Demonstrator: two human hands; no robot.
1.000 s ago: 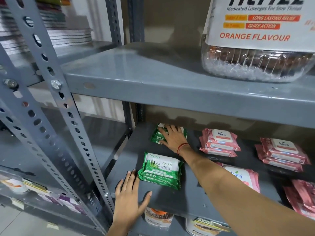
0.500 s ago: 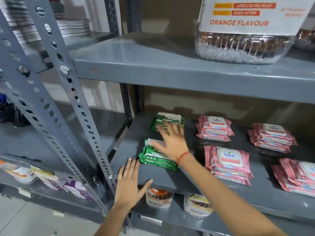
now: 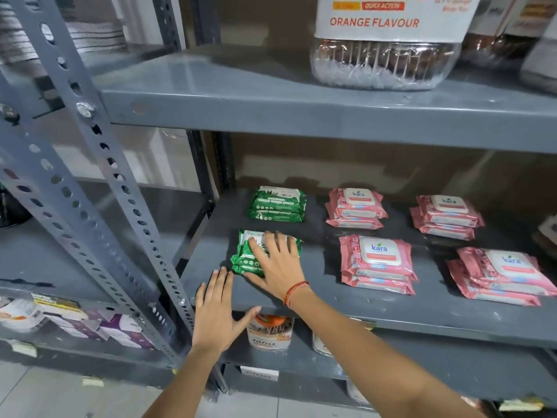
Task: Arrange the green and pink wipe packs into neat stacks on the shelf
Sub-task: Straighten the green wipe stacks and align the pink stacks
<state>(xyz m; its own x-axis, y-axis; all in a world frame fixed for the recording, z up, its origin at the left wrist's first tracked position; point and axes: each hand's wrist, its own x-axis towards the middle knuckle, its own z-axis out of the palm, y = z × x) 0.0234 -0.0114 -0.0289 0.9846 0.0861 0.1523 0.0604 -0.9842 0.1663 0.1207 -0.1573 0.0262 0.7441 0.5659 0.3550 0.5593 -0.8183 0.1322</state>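
On the grey middle shelf (image 3: 331, 309) two stacks of green wipe packs sit at the left: a rear stack (image 3: 278, 204) and a front stack (image 3: 247, 254). My right hand (image 3: 278, 263) lies flat on the front green stack, fingers spread, thumb at its front edge. My left hand (image 3: 215, 312) rests open on the shelf's front left corner, fingertips just short of that stack. Four pink wipe stacks stand to the right: rear middle (image 3: 355, 208), rear right (image 3: 447, 217), front middle (image 3: 376, 263), front right (image 3: 500, 276).
The upper shelf (image 3: 271, 110) overhangs the packs and carries a large clear lozenge jar (image 3: 382, 49). Perforated grey uprights (image 3: 99, 164) stand at the left. Small jars (image 3: 269, 331) sit on the shelf below, under my hands.
My right hand pulled back from the rear green stack and came down flat on the front green stack. The left hand stayed on the shelf corner. The view tilted downward.
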